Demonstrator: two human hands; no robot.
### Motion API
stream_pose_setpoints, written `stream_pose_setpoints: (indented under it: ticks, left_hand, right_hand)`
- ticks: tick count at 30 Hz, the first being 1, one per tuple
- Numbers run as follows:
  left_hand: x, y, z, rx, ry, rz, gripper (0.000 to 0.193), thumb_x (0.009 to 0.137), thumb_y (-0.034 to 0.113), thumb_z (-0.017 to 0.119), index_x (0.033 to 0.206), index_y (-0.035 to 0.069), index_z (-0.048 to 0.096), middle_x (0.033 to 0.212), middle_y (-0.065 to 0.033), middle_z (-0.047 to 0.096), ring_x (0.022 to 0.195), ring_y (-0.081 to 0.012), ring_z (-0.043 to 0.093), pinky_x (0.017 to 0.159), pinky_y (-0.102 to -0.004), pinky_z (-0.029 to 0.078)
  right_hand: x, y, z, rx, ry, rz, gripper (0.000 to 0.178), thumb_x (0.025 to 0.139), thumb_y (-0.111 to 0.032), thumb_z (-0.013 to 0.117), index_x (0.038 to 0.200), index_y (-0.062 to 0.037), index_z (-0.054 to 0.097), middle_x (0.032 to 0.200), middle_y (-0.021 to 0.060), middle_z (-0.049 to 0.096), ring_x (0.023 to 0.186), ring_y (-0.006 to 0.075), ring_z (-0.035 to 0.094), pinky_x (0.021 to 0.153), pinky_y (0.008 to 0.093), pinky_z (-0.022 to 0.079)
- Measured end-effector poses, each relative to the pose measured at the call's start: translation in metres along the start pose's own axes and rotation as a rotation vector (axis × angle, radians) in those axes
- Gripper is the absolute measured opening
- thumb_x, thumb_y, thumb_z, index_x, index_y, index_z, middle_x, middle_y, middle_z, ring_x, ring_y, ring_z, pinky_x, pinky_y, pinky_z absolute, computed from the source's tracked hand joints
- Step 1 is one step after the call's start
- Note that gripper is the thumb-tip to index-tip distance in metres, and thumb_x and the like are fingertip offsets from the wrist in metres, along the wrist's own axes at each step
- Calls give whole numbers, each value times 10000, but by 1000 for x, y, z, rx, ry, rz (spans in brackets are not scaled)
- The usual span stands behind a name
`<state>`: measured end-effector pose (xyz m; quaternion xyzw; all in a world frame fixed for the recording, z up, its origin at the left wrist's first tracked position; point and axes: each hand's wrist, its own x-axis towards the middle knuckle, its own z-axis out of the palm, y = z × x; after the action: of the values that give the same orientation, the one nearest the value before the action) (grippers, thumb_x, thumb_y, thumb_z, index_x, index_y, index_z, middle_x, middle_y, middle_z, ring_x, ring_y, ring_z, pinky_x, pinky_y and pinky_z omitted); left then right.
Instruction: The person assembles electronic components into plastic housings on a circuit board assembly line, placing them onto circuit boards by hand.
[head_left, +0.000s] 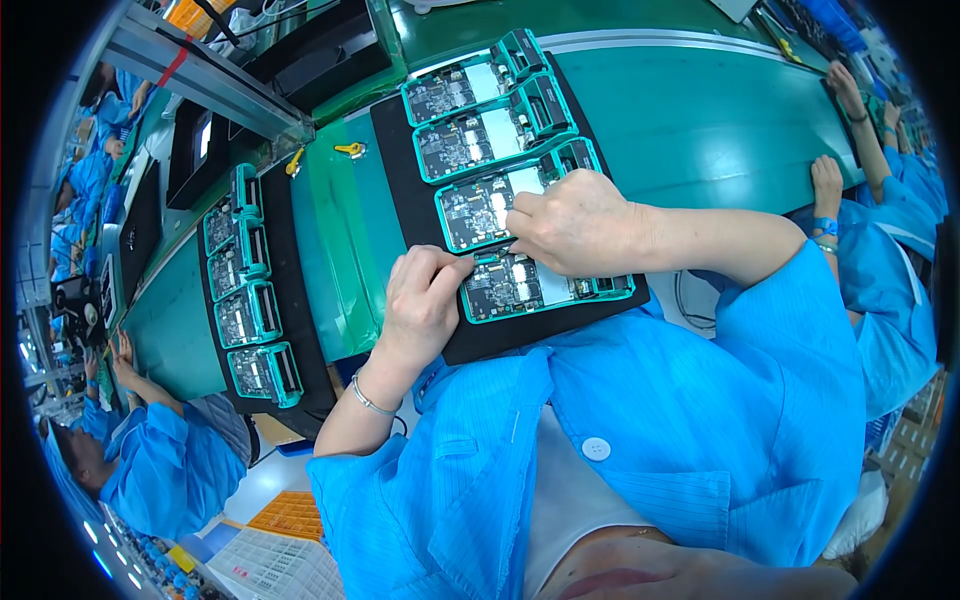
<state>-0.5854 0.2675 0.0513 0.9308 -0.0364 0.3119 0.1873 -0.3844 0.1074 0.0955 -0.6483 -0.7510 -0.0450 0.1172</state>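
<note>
Closest to me lies a teal-framed electronic device (503, 291) with its circuit board bare. The fingertips of my left hand (418, 300) are pinched together at its upper left corner. Over the far edge of the same device, my right hand (575, 225) is closed, thumb and fingers pressed together near the board. Whatever either hand pinches is too small or hidden to make out. Just beyond lies a second such device (475, 213), partly covered by my right hand. Two more, a middle device (460, 145) and a far device (440, 97), continue the row.
A black mat (395, 150) lies under the row, on a green work surface (680, 120). To the left, several similar devices (237, 318) rest on another dark mat (290, 260). A metal post (200, 80) stands at the back left. Co-workers in blue (170, 460) sit on both sides.
</note>
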Motion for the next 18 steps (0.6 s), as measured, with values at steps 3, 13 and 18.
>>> stream_pose_setpoints:
  ticks: [3, 13, 18]
  left_hand:
    - [1, 0, 0, 1, -1, 5, 265, 687, -73, 727, 935, 16, 707, 860, -77, 621, 824, -246, 638, 680, -371, 468]
    - [2, 0, 2, 12, -4, 11, 255, 686, -74, 728, 923, 19, 707, 853, -76, 616, 823, -245, 636, 677, -369, 465]
    - [2, 1, 2, 14, 3, -2, 259, 687, -76, 727, 929, 15, 712, 850, -77, 616, 827, -245, 637, 678, -369, 465]
  right_hand:
    - [0, 0, 1, -4, 7, 2, 253, 871, -268, 757, 840, -60, 616, 784, 84, 633, 603, 259, 683, 518, 393, 530]
    - [0, 1, 1, -25, 12, -32, 232, 870, -238, 742, 826, -59, 601, 773, 82, 618, 595, 253, 681, 509, 393, 531]
    - [-3, 0, 0, -107, 22, -91, 157, 823, -171, 700, 817, -58, 591, 752, 80, 584, 581, 240, 670, 499, 378, 528]
